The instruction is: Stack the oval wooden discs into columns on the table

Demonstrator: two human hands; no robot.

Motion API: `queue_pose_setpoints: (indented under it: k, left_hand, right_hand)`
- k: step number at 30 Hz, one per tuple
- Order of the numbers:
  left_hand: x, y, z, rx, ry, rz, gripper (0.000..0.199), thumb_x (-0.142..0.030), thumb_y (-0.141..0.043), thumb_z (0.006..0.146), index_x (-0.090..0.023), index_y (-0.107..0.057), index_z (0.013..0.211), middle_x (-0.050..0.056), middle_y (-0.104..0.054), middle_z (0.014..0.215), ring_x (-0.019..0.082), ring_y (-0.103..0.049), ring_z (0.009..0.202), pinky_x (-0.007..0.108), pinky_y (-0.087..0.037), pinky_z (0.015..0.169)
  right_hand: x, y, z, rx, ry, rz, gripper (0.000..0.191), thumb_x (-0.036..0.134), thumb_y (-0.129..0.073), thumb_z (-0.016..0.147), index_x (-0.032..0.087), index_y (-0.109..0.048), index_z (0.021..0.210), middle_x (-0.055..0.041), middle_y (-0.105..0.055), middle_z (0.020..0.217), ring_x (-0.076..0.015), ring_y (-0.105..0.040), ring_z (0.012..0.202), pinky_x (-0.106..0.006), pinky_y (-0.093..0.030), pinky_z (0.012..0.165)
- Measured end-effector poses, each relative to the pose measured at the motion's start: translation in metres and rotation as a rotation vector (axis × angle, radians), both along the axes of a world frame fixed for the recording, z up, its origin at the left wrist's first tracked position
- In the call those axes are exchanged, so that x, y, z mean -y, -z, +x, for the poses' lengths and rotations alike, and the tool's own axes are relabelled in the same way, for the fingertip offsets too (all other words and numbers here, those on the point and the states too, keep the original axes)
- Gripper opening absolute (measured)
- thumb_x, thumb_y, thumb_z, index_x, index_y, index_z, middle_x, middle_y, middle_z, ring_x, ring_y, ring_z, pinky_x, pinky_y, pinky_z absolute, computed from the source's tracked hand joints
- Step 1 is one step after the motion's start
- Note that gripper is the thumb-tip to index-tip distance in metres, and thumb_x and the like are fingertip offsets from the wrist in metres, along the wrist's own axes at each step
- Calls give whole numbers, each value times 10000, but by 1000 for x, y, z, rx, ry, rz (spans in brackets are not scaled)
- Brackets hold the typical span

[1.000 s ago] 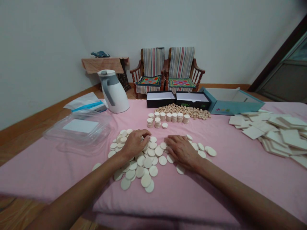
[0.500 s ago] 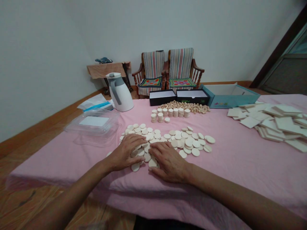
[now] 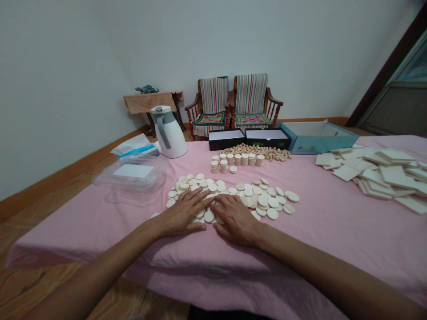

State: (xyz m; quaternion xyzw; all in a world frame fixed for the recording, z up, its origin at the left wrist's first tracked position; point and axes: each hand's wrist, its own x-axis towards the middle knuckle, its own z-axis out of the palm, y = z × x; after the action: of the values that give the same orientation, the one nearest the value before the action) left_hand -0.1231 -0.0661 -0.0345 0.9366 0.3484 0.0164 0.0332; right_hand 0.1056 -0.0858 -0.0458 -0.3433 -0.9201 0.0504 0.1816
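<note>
The left hand (image 3: 183,212) and right hand (image 3: 236,220) lie palm down, both open with fingers spread and gripping nothing, on a loose spread of pale round discs (image 3: 256,198) (wood or card, hard to tell from this view). The fingertips almost meet over the discs, which cover the middle of a pink sheet (image 3: 83,235). Beyond sit short stacks of discs (image 3: 233,160), a heap of small beige pellets (image 3: 256,152) and 2 open black boxes (image 3: 248,139). To the right lie scattered square tiles (image 3: 376,173) beside an open teal box (image 3: 316,138). To the left stand a clear plastic container (image 3: 133,175) and a white jug (image 3: 168,132).
</note>
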Motion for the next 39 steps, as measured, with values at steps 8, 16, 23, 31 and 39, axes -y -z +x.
queue_pose_setpoints:
  k: [8,16,23,31,39]
  left_hand:
    - [-19,7,30,52,55,91,655,-435,-497,881,-214,-239,1441,154,-320,1465,310,-251,1360,496,-243,1070]
    - [-36,7,58,54,30,106,617,-432,-512,878,-220,-286,1412,150,-342,1449,303,-277,1348,505,-227,1070]
    - [-26,-8,27,86,-8,207,606,-482,-522,866,-204,-347,1375,157,-358,1437,315,-295,1327,495,-250,1052]
    - [28,0,-7,240,-31,200,155,-240,-491,888,-166,-561,772,56,-558,769,182,-506,765,316,-422,720]
    - [48,9,-3,304,-14,135,111,-180,-479,871,-166,-563,799,52,-549,752,175,-502,741,301,-419,681]
  right_hand:
    - [-10,1,11,20,128,20,290,197,-491,819,155,-524,1104,-129,-521,1116,-247,-422,1055,-408,-317,906]
    - [-19,5,24,-32,235,25,359,154,-498,793,159,-514,1152,-126,-533,1118,-255,-425,1065,-404,-314,908]
    - [-22,2,32,-152,234,45,225,202,-491,832,158,-552,1044,-132,-537,1143,-262,-439,1066,-410,-327,904]
    - [0,3,15,-113,-148,-6,161,232,-417,885,168,-554,830,-78,-564,877,-193,-463,822,-358,-369,772]
    - [19,9,-2,-25,-250,-23,149,186,-440,839,156,-551,935,-90,-569,946,-201,-450,874,-358,-358,780]
